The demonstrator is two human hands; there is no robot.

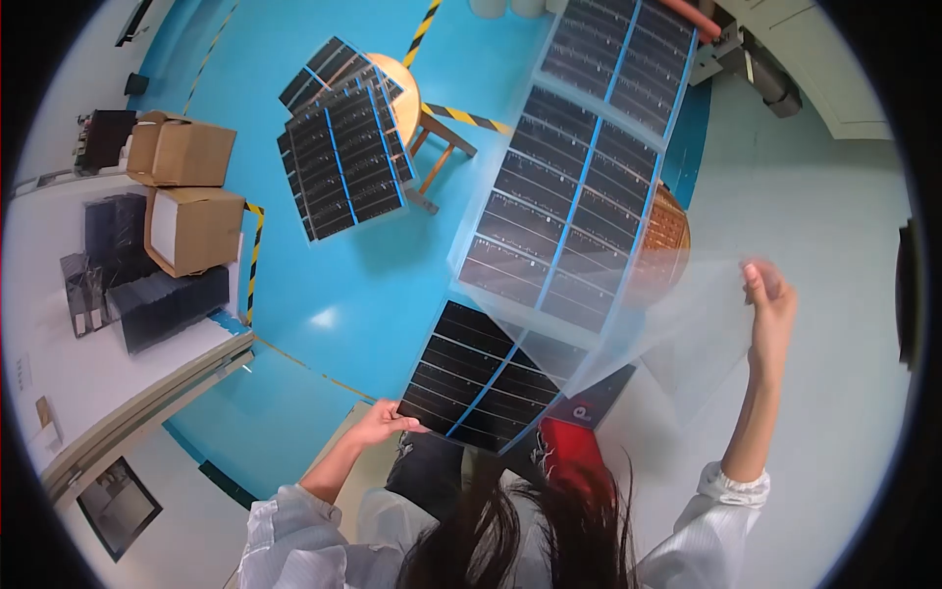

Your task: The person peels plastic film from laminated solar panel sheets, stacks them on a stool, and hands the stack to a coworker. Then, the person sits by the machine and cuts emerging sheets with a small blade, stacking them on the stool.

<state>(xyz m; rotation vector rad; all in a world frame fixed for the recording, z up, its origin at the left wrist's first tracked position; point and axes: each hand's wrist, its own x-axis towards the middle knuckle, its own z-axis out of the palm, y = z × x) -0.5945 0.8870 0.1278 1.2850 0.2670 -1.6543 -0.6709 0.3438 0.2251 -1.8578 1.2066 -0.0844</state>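
Observation:
My left hand (388, 424) pinches the near left corner of a black gridded sheet (461, 368) with blue lines, which lies close to my lap. A clear plastic film (677, 334) is held up at its right corner by my right hand (770, 294), thumb and fingers closed on it. The raised film slants from that hand back to the left and hangs over the far right part of the sheet. Beyond it, a long strip of similar black panels (589, 177) with a blue centre line runs away from me under a translucent layer.
To the left, more black gridded sheets (339, 162) are stacked on a round wooden stool (400, 88). Cardboard boxes (196, 231) and dark bundles (162, 304) sit on a white table (59, 245). A woven brown seat (667, 231) shows beside the strip. A red object (579, 456) is near my legs.

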